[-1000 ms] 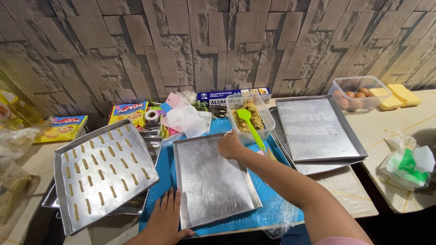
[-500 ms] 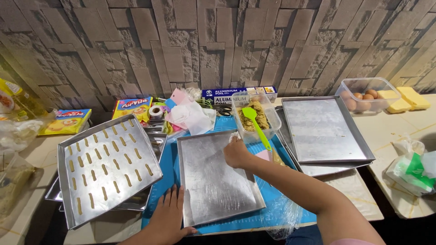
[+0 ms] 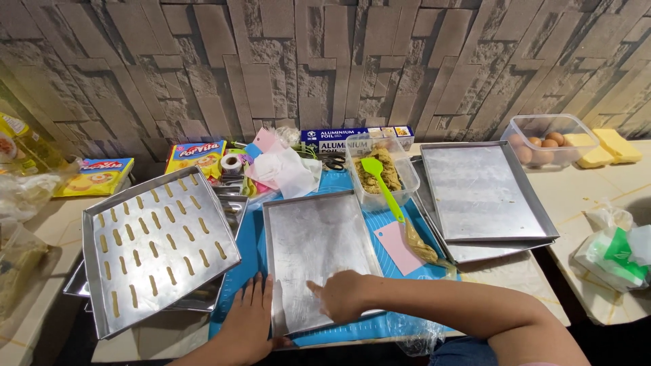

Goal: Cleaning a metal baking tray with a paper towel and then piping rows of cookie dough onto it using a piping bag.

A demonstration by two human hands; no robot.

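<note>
With the left tray [image 3: 152, 247] already filled with rows of piped dough strips, the bare middle baking tray [image 3: 315, 254] on the blue mat [image 3: 254, 234] has none piped yet: right hand [image 3: 342, 295] rubs it, fingers loosely curled, left hand [image 3: 251, 325] flat, steadying its near-left edge.

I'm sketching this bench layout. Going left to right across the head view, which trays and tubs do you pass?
Tray of piped dough strips → bare tray under both hands, left hand, right hand → clear tub with green spatula → empty tray → tub of eggs.
</note>
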